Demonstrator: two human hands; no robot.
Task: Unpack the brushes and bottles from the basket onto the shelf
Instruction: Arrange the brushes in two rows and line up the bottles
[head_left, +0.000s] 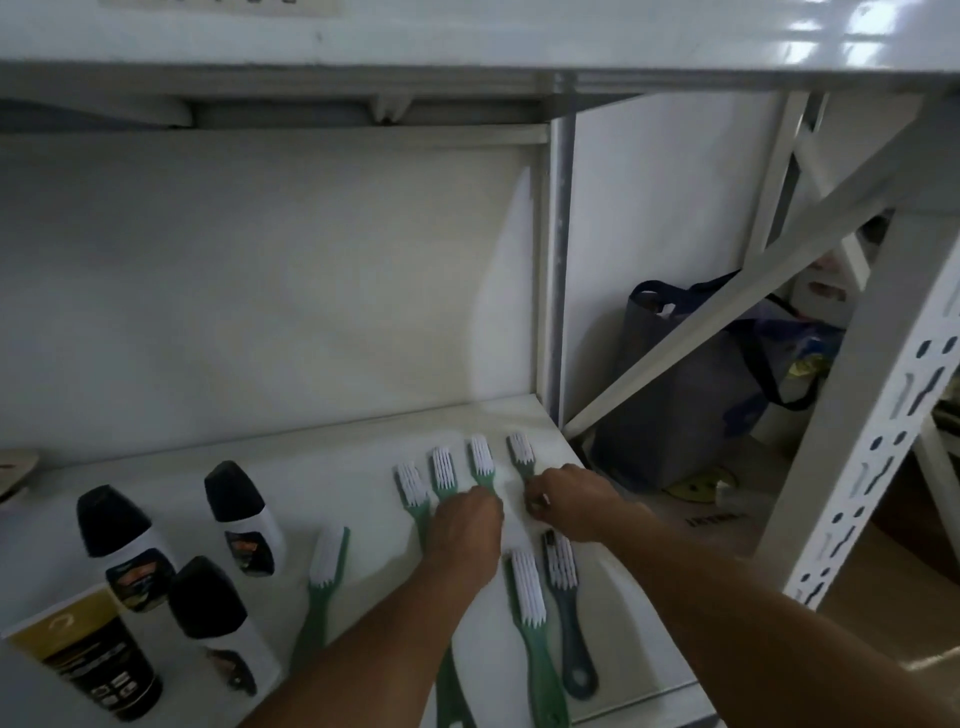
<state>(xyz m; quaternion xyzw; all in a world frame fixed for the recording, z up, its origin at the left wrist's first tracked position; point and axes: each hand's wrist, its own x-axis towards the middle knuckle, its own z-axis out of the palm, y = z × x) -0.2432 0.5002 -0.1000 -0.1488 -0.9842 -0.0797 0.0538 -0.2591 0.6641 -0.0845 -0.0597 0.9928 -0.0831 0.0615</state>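
On the white shelf (363, 441) lie several white-bristled green brushes; four form a back row (444, 467). Nearer me are two more green ones (324, 566) (529, 592) and a dark grey-blue brush (563, 577). My left hand (467, 530) is curled over the handles of the row's middle brushes. My right hand (569, 499) pinches the handle of the rightmost green brush (521, 449). Three white bottles with black caps (119, 540) (244, 519) (213, 618) stand at the left, beside a black and gold can (88, 654). The basket is out of view.
The shelf above (467, 47) overhangs close overhead. A slotted white upright (883, 441) and a diagonal brace (727, 312) stand on the right. Beyond the shelf's right end a dark bag (685, 395) sits on the floor.
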